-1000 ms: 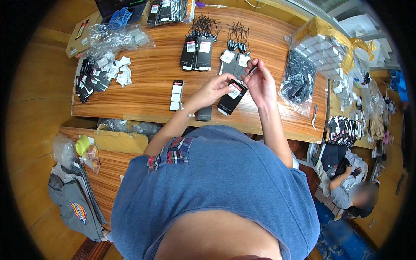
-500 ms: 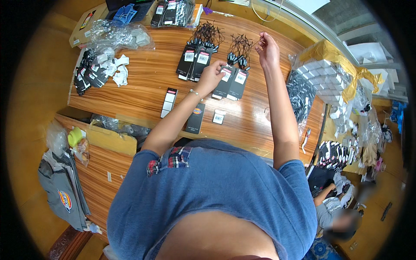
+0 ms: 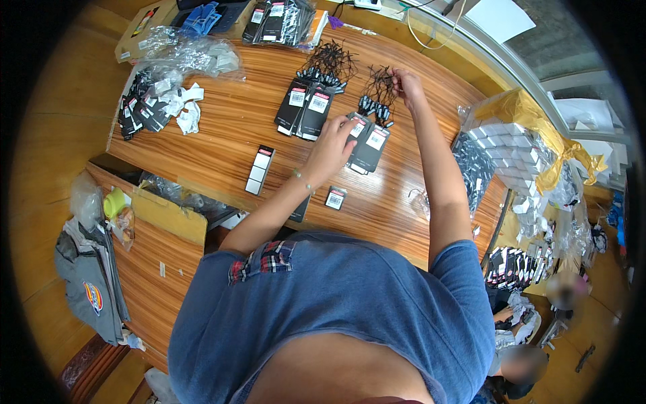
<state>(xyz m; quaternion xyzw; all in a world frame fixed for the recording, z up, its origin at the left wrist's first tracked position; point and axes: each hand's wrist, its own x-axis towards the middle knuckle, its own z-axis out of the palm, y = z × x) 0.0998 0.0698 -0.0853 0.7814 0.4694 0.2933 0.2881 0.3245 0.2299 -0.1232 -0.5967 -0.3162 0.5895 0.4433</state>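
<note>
**Flat packs steadied, cord bunch pinched**

A small white-labelled black tag (image 3: 335, 198) lies loose on the wooden table (image 3: 222, 145), nearest the body. Beyond it, the left hand (image 3: 331, 145) is pressed flat, fingers spread, on a flat black card pack with white label (image 3: 369, 147), apparently so that it is kept from sliding. Farther out, a bunch of thin black looped cords (image 3: 378, 91) is pinched by the right hand (image 3: 408, 84), seemingly for one to be separated.

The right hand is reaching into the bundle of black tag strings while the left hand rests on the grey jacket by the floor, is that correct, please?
Not quite. In the head view the right hand is at the black tag strings, but the left hand rests on the black packets on the wooden table, not on the jacket.
</note>
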